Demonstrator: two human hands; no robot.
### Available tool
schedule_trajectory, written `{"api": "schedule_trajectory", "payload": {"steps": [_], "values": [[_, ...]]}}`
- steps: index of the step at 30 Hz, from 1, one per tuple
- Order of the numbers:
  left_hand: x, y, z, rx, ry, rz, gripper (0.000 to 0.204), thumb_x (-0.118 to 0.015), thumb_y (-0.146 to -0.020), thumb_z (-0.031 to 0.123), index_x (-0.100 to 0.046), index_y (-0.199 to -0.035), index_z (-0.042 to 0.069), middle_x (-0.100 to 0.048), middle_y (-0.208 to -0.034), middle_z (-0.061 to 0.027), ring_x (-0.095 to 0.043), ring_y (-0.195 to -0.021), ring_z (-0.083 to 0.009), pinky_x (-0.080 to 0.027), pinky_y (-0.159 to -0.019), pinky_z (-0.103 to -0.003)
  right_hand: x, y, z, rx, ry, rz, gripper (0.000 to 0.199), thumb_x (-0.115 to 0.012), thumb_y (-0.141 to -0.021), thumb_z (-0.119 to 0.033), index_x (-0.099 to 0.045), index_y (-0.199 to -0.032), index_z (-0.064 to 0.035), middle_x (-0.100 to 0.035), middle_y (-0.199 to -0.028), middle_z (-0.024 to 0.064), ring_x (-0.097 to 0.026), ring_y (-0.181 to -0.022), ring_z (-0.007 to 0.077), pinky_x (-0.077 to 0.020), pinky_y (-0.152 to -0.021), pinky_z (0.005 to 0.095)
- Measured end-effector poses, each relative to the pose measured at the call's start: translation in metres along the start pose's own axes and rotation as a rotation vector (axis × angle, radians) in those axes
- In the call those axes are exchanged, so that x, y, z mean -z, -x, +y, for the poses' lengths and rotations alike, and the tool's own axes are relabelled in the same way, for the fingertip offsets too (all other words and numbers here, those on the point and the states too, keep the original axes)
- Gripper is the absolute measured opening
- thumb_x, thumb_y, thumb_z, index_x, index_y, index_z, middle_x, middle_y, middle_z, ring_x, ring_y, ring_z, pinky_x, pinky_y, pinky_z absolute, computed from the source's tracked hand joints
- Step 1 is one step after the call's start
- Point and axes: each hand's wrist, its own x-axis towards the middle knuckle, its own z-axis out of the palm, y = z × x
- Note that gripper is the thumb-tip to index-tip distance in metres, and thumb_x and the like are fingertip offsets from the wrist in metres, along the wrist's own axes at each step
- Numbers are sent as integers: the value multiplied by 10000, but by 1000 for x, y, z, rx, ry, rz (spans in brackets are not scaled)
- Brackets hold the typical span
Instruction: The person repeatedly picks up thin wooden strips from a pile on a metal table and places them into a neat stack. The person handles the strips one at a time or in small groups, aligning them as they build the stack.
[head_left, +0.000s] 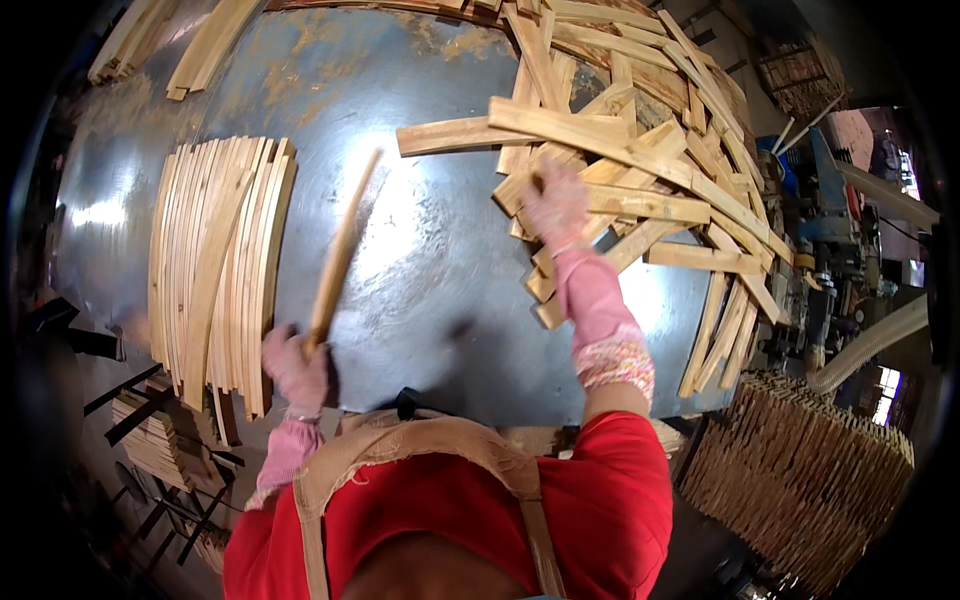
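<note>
Lying at the far left of the grey metal tabletop (430, 290): a neat stack of thin wooden slats (215, 270), packed side by side and running away from the body, near end overhanging the edge. More slats (180, 45) at the top left corner, loosely bundled. Below the edge, down on the left, another small pile of cut wood (150, 440) on a dark rack.

Just right of the neat stack, left hand (296, 367) in a pink glove, closed tight around the near end of a single long slat (340, 255). Slat raised off the tabletop, tilted up and away, blurred, well apart from both piles.

Bare metal in the middle, bright with glare, sawdust toward the far side.

Further right, right hand (556, 205), also gloved in pink, stretched out and resting on the near edge of a big loose heap of slats (630, 170), pieces crossing at all angles. Fingers curled down onto the pieces; cannot tell whether any one piece is actually gripped.

At the far right, beyond the tabletop, a machine (830, 200) with a pale hose (870, 340), and a dense stack of slat ends (800, 470) lower right.
</note>
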Motion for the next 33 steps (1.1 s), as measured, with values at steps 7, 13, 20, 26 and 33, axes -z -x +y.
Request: {"api": "schedule_trajectory", "payload": {"steps": [7,13,20,26,33], "values": [[-11,7,-42,271,-226,377,784,-861,-874,216,-510,-1560,69,-561,-1541,-255,-566,-1379,-458,-451,-1163,-516,27,-129,112,37,298,-274,664,-687,-923,-402,-549,-1534,-179,-658,-1449,169,-628,-1331,376,-493,-1115,505],[-77,-68,163,251,1394,-330,752,-677,-1021,295,-360,-1614,-41,-616,-1454,-204,-614,-1310,-309,-468,-1149,-422,1,-100,14,155,-309,-747,686,-503,-1006,-653,-721,-1371,-114,-702,-1393,213,-627,-1356,372,-473,-1139,468],[-80,-114,233,637,1870,-725,389,-668,-1021,234,-575,-1268,-52,-718,-1009,-161,-718,-875,-294,-616,-816,-469,-15,-148,26,468,285,-194,746,-686,-979,-506,-475,-1618,-182,-648,-1452,186,-591,-1370,386,-461,-1156,460],[5,-60,158,530,816,-296,577,-742,-926,338,-647,-1336,-56,-745,-1159,-252,-715,-1100,-380,-525,-1032,-432,5,-140,-28,405,297,-564,683,-597,-1009,-578,-484,-1585,-228,-673,-1412,171,-620,-1349,340,-491,-1126,462],[7,2,-4,173,142,81,484,-784,-923,310,-679,-1327,63,-743,-1214,-198,-693,-1162,-403,-526,-1053,-482,-37,-68,-117,360,-164,-830,612,-528,-1011,-516,-747,-1228,13,-744,-1179,302,-705,-1154,451,-509,-1031,479]]}}
